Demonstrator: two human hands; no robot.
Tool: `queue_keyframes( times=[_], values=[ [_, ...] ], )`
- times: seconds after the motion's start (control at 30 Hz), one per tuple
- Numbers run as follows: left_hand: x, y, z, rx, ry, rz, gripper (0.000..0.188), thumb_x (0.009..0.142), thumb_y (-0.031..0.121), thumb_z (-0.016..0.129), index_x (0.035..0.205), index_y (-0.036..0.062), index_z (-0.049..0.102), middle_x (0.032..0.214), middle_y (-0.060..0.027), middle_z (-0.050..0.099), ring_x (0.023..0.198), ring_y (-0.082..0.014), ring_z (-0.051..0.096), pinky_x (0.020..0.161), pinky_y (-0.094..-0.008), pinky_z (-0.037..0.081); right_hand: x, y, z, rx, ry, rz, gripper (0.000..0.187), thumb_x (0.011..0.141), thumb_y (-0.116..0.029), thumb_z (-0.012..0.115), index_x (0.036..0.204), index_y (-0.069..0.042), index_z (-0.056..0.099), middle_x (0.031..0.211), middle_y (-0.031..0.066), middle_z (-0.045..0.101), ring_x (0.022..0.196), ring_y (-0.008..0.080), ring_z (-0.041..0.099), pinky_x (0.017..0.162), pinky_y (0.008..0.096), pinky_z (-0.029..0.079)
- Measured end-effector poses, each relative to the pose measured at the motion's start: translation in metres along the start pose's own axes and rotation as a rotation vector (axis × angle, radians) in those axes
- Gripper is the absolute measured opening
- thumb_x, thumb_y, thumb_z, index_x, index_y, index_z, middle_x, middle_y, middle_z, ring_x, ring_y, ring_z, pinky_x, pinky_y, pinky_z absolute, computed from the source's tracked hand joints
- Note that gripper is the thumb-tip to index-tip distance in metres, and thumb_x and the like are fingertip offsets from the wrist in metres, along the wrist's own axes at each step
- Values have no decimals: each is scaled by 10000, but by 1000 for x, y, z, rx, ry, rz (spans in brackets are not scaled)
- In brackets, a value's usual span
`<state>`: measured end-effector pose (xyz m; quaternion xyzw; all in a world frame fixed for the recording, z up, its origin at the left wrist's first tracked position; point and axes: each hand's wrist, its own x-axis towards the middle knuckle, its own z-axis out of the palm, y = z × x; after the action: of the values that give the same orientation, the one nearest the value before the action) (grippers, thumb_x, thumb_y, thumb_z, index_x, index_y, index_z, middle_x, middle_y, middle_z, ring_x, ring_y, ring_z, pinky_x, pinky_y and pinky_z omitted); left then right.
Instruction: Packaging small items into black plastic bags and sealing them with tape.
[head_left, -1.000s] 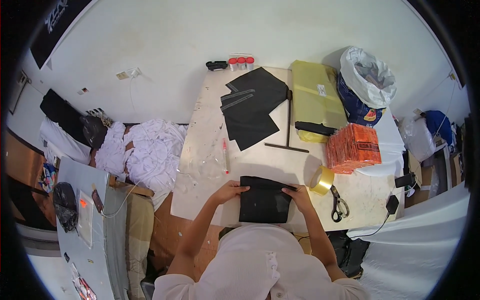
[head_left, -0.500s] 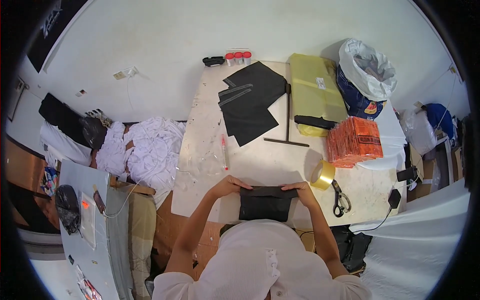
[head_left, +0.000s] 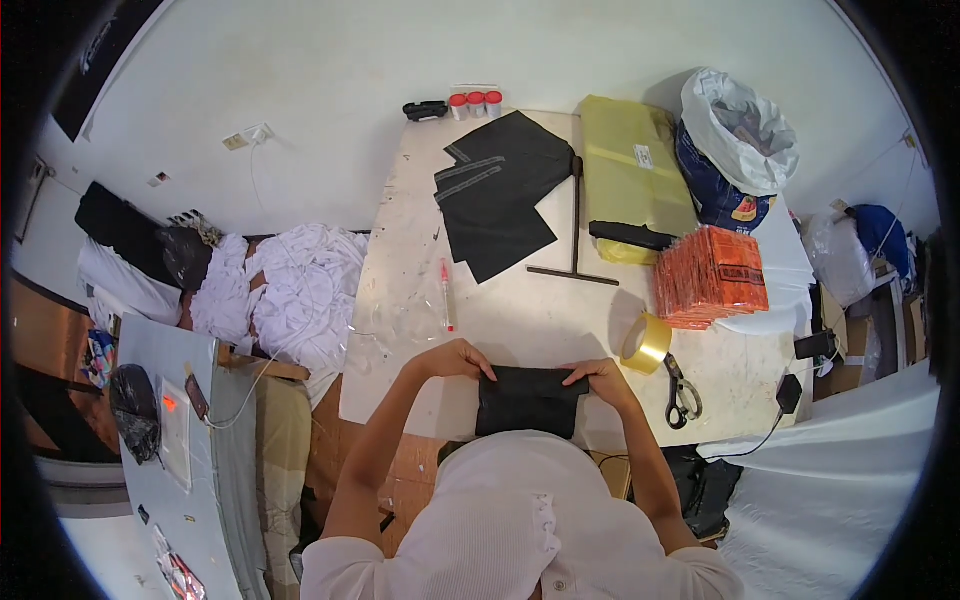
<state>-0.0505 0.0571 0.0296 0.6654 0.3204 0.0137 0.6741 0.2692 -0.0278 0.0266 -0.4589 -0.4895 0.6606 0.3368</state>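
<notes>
In front of my body, at the table's near edge, lies a black folded sheet [head_left: 530, 400], roughly rectangular; I cannot tell whether it is cloth or plastic. My left hand [head_left: 456, 361] pinches its upper left corner between thumb and fingers. At the upper right corner my right hand [head_left: 601, 380] has a similar pinch, thumb on top. My shirt meets the lower edge of the sheet. Farther off, several flat black pieces [head_left: 500, 205] overlap on the table, some with pale stitched-looking lines. A red-and-clear pen [head_left: 447, 296] lies beyond my left hand.
On the right of the table [head_left: 400, 290] are yellow tape [head_left: 647, 344], scissors [head_left: 682, 392] and a stack of orange packets [head_left: 710, 280]. Behind them sit a yellow package [head_left: 630, 150] and an open sack [head_left: 735, 150]. A dark T-shaped rod [head_left: 576, 225] lies mid-table. White cloth [head_left: 310, 285] is heaped left.
The folded strip along the black sheet's upper edge no longer shows; its face now looks smooth. Both hands still hold the upper corners, the left slightly farther from my body.
</notes>
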Motion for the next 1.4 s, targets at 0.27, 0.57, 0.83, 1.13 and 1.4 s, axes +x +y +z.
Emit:
queue_keyframes(
  times=[0.27,0.57,0.83,1.13,1.4],
  values=[
    [0,5,11,-435,116,-79,206,855,164,570,917,-1,677,836,-67,659,751,-114,582,726,-233,473,1,14,-7,-104,34,-89,411,618,208,405,797,-13,700,974,156,665,952,230,620,865,262,454],
    [5,14,55,-45,563,-95,284,803,284,689,866,35,568,654,5,556,611,-97,511,551,-236,390,-4,8,-1,-159,54,-117,377,626,203,408,763,0,694,980,151,663,920,220,623,850,269,461],
    [3,-5,86,-799,528,-8,315,892,141,565,1188,33,546,1051,-64,588,907,-138,555,831,-264,453,-6,10,0,-88,83,-221,384,618,208,388,744,-8,679,1119,160,605,1024,241,568,921,290,411],
    [4,8,84,-1185,497,42,327,920,121,505,1232,24,495,1104,-95,589,991,-172,580,885,-299,476,-14,4,1,-145,154,-240,406,638,180,466,898,-40,687,1249,132,506,1117,250,506,949,323,393],
    [16,7,69,-1156,533,83,322,920,117,499,1229,24,500,1125,-99,583,1011,-172,575,899,-299,469,-11,-7,8,-529,318,-198,263,696,54,629,912,-78,701,1230,110,512,1119,248,482,884,317,437]
  ],
)
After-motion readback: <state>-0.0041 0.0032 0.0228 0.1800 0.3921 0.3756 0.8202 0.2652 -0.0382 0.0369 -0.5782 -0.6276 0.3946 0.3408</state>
